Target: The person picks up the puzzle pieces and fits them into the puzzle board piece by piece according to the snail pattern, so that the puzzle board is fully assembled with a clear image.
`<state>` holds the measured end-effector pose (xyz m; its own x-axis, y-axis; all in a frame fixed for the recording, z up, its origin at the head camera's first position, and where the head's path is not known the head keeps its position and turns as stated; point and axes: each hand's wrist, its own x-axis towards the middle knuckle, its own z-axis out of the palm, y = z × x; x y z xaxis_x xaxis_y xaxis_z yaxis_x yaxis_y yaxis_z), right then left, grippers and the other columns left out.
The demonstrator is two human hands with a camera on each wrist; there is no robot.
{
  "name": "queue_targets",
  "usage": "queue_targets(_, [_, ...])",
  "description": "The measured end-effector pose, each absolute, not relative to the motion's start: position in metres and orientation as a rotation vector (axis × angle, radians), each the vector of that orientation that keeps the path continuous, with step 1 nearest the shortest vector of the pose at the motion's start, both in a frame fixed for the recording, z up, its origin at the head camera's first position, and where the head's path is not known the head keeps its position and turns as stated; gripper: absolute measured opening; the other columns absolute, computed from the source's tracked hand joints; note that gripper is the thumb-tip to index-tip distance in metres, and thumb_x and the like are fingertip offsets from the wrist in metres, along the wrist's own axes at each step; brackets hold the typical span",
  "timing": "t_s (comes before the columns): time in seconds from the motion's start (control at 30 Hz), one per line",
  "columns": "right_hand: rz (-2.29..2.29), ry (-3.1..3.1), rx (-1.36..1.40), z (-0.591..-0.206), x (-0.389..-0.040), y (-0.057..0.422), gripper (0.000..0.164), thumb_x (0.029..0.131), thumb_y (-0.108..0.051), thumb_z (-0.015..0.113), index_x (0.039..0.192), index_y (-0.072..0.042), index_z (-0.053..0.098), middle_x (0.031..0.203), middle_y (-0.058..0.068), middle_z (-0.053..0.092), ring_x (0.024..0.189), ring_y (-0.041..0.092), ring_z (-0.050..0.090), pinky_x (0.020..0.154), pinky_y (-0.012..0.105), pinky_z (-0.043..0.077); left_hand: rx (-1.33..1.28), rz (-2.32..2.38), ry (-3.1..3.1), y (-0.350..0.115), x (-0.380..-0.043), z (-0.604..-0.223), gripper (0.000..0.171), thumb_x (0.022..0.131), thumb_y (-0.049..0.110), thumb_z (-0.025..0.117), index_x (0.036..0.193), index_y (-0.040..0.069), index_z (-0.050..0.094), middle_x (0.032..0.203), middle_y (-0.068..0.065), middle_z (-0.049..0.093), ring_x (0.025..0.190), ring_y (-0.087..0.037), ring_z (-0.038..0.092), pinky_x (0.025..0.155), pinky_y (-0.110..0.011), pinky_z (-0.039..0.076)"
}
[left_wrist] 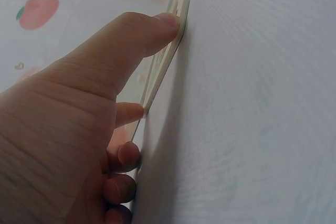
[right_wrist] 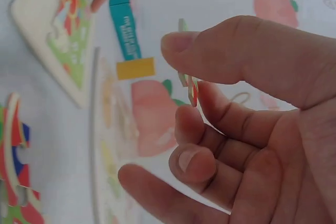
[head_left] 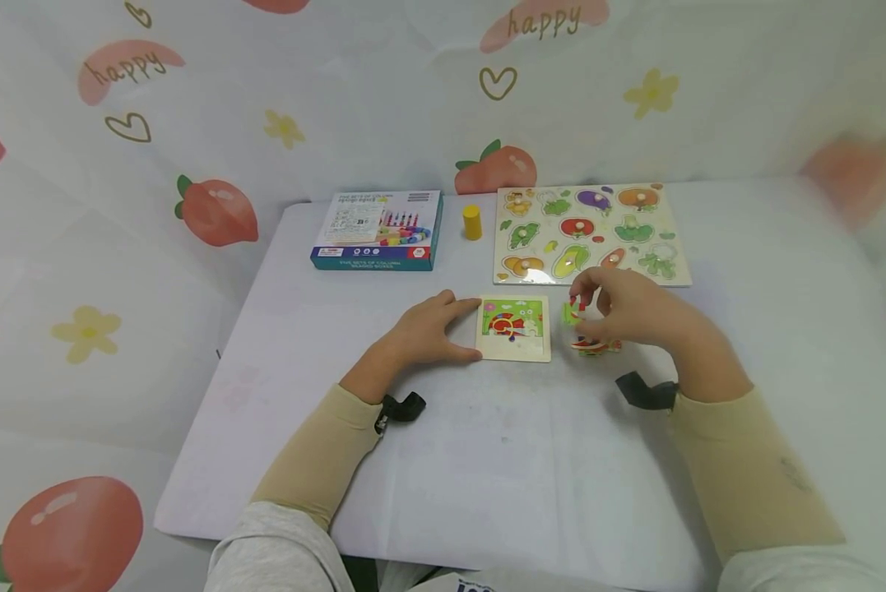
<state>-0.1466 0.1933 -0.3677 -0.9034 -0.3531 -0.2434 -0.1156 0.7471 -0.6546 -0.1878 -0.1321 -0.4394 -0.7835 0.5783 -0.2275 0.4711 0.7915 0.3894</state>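
Note:
A small square jigsaw board point(head_left: 517, 352) lies mid-table, its upper part filled with a green and red picture and its lower part bare. My left hand point(head_left: 428, 330) touches the board's left edge, thumb and index finger spread along it. In the left wrist view, thumb tip and index fingertip meet the pale board edge point(left_wrist: 169, 53). Right of the board, my right hand point(head_left: 635, 308) pinches a green and red puzzle piece point(head_left: 570, 314) between thumb and fingers. The right wrist view shows that piece point(right_wrist: 192, 95) nearly edge-on. Below it lie several loose puzzle pieces point(head_left: 596, 349).
Behind the hands lies a large vegetable puzzle board point(head_left: 539, 226), its front edge close to my right hand. A yellow cylinder point(head_left: 472, 222) stands to its left. Further left is a flat blue and white box point(head_left: 376, 232). A printed fabric backdrop point(head_left: 383, 99) hangs behind the table.

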Motion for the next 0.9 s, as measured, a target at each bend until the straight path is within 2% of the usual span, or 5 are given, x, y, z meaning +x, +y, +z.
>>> queue_targets(0.23, [-0.935,2.640,-0.388,-0.353,-0.142,0.196,0.041,0.086,-0.019,0.083,0.121,-0.008,0.064,0.101,0.012,0.060,0.092,0.027,0.053,0.071,0.039,0.048,0.788,0.453,2.642,-0.133,-0.187,-0.439,0.092,0.081,0.062,0.079,0.158,0.027,0.043,0.107,-0.001,0.047,0.094,-0.018,0.047,0.076,-0.034,0.041])
queue_targets(0.43, [-0.934,2.723,-0.449,-0.342,-0.133,0.201,0.046,0.088,-0.022,0.082,0.128,-0.008,0.064,0.102,0.009,0.060,0.091,0.024,0.053,0.072,0.038,0.048,0.808,0.460,2.645,-0.133,-0.188,-0.440,0.092,0.080,0.063,0.078,0.157,0.027,0.044,0.107,0.000,0.047,0.094,-0.017,0.047,0.076,-0.033,0.041])
queue_targets(0.67, [-0.989,2.852,-0.593,-0.324,-0.119,0.207,0.043,0.087,-0.017,0.083,0.126,-0.007,0.068,0.098,0.004,0.062,0.087,0.020,0.053,0.069,0.030,0.045,0.796,0.454,2.646,-0.132,-0.188,-0.440,0.092,0.080,0.063,0.079,0.157,0.027,0.044,0.107,-0.001,0.047,0.095,-0.017,0.047,0.076,-0.033,0.041])
queue_targets(0.9, [-1.026,2.990,-0.772,-0.310,-0.107,0.210,0.042,0.083,-0.012,0.086,0.122,-0.008,0.072,0.095,-0.002,0.064,0.081,0.014,0.053,0.072,0.024,0.043,0.791,0.450,2.651,-0.132,-0.187,-0.440,0.092,0.080,0.062,0.079,0.157,0.027,0.044,0.108,-0.001,0.048,0.096,-0.017,0.048,0.077,-0.034,0.042])
